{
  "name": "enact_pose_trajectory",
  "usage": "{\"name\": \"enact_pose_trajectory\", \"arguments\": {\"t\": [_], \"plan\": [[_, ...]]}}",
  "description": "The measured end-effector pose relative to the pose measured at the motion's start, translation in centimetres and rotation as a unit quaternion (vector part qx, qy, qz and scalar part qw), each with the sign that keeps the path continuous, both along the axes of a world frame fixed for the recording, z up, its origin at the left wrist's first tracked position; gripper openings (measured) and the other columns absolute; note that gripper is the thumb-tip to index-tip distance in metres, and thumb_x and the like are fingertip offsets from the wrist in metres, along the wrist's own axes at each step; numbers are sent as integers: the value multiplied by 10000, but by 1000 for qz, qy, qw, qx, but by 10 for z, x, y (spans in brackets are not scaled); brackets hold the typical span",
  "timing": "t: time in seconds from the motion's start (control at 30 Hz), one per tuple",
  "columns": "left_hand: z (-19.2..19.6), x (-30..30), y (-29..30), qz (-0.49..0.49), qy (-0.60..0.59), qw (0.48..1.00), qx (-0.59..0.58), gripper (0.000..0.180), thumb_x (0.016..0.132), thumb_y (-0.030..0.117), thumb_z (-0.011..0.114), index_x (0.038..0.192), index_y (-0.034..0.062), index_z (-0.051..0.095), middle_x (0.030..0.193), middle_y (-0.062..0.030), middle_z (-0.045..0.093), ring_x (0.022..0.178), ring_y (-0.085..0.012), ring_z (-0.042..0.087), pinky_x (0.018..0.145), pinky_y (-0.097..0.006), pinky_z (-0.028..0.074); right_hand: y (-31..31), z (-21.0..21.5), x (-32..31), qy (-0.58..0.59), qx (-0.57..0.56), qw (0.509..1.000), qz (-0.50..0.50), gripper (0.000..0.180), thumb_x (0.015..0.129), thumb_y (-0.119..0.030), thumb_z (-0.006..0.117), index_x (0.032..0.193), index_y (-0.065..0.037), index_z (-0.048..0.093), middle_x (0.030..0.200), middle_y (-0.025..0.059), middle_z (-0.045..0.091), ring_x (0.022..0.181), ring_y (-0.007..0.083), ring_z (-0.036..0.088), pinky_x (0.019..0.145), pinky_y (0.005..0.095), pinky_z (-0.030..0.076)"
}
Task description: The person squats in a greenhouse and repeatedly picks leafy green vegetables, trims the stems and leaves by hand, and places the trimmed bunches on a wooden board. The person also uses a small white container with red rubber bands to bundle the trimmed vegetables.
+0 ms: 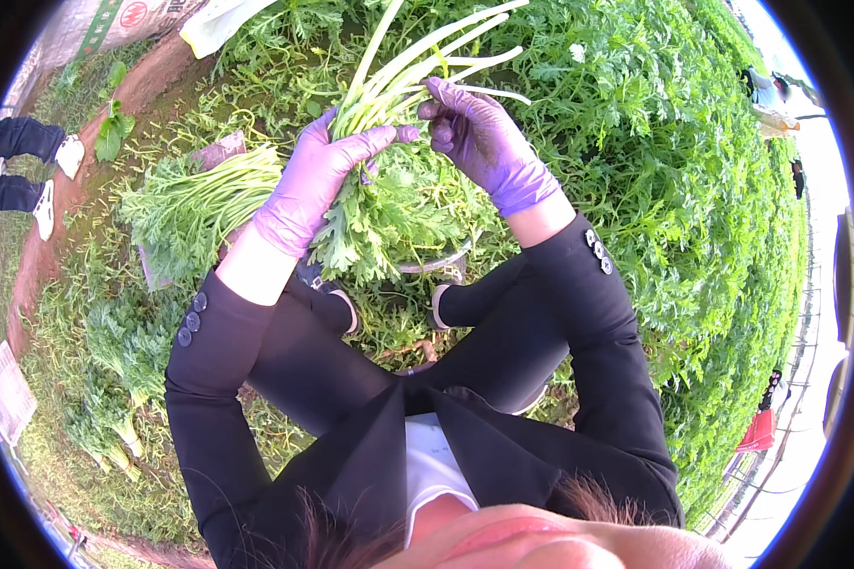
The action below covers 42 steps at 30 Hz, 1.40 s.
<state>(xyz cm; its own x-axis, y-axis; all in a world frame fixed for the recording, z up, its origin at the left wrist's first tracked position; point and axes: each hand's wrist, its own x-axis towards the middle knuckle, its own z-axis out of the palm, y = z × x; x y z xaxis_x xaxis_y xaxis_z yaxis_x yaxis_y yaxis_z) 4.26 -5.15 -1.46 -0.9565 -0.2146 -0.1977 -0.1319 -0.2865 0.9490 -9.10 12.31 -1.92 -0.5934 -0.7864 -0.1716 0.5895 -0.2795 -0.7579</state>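
A bunch of leafy greens [380, 232] is in my left hand [315, 180], which wears a purple glove. Its pale cut stems [413, 66] fan out to the upper right, and its leaves hang down between my forearms. My right hand [484, 142], gloved in purple with soiled fingertips, is beside the stems. Its fingers are curled together in a pinch; what they grip, if anything, is too small to tell. Left of my left wrist lies a pile of cut greens [209, 194], stems toward me, with purplish sheeting [220, 150] showing at its edge.
Dense growing greens [674, 218] fill the right side. Tied-looking bundles [128, 351] lie on the ground at lower left. Another person's legs [28, 156] stand at far left, near a printed sack [114, 28]. A curved rim [436, 264] shows between my feet.
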Motion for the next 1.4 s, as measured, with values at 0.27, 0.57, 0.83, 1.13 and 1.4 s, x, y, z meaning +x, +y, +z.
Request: {"name": "enact_pose_trajectory", "arguments": {"t": [0.27, 0.57, 0.83, 1.13, 1.4], "plan": [[5, 5, -6, -38, -4, 999, -14, 467, 889, 262, 702, 1277, 17, 613, 1138, -91, 719, 1140, -180, 611, 1090, -313, 355, 16, -6, -31, 11, -135, 982, -130, 157, 939, -78, 640, 1059, 19, 666, 1014, 137, 711, 826, 175, 610, 742, 291, 480], [10, 8, -9, 12, -2, 1000, 9, 448, 887, 263, 703, 1247, 6, 630, 1120, -71, 724, 1138, -165, 606, 1093, -328, 350, 42, 25, -28, 289, 310, 902, -90, 284, 896, -191, 689, 1135, -38, 692, 989, -1, 706, 741, 60, 579, 656, 204, 461], [26, 13, 8, -77, -21, 993, 83, 444, 879, 213, 732, 1250, -6, 625, 1105, -62, 711, 989, -126, 640, 893, -279, 501, -2, 15, -4, 172, 133, 976, -10, 197, 822, -68, 773, 1003, -30, 703, 829, 17, 677, 673, 91, 576, 595, 234, 435], [27, 10, -3, -131, -3, 991, -13, 507, 904, 272, 699, 1313, -5, 586, 1147, -81, 713, 1025, -108, 634, 881, -248, 439, 26, 12, -38, -139, -131, 969, -159, 161, 919, -124, 586, 1012, -26, 673, 911, 104, 694, 798, 221, 633, 684, 343, 490], [24, 14, -11, -47, 48, 998, 15, 529, 912, 295, 663, 1367, 44, 561, 1131, -69, 719, 1168, -151, 584, 1028, -309, 369, 97, -35, -98, 318, 521, 793, -4, 569, 873, -351, 708, 1300, 7, 593, 1194, 164, 678, 1059, 243, 656, 965, 353, 471]]}}
